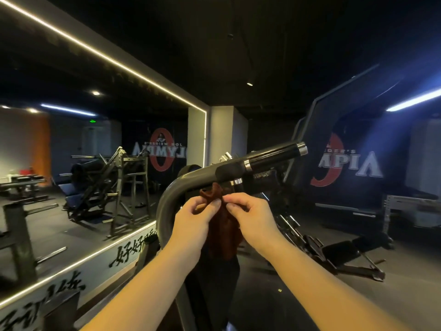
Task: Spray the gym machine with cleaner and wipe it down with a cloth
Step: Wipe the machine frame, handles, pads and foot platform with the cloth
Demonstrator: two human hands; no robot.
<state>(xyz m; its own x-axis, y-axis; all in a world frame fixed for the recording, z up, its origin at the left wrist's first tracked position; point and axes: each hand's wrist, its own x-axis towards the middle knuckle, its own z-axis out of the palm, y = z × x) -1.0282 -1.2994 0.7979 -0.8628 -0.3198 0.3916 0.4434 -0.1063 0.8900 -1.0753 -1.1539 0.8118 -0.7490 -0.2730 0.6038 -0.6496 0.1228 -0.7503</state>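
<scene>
Left hand (193, 219): we pinch the cloth's upper edge between thumb and curled fingers, at the centre of the frame.
Right hand (250, 216): we pinch the same edge just beside the left hand, fingers curled.
Cloth (222, 232): rust-brown and bunched, hanging down between our hands; one corner sticks up just under the handle.
Gym machine (170, 194): a grey tube curves up from lower centre, then runs right to a black grip (272, 156) with chrome ends. We cannot tell whether the cloth touches it.
Mirror (71, 151): fills the left of the frame, edged by a light strip.
Logo (346, 163): red and white, at right.
</scene>
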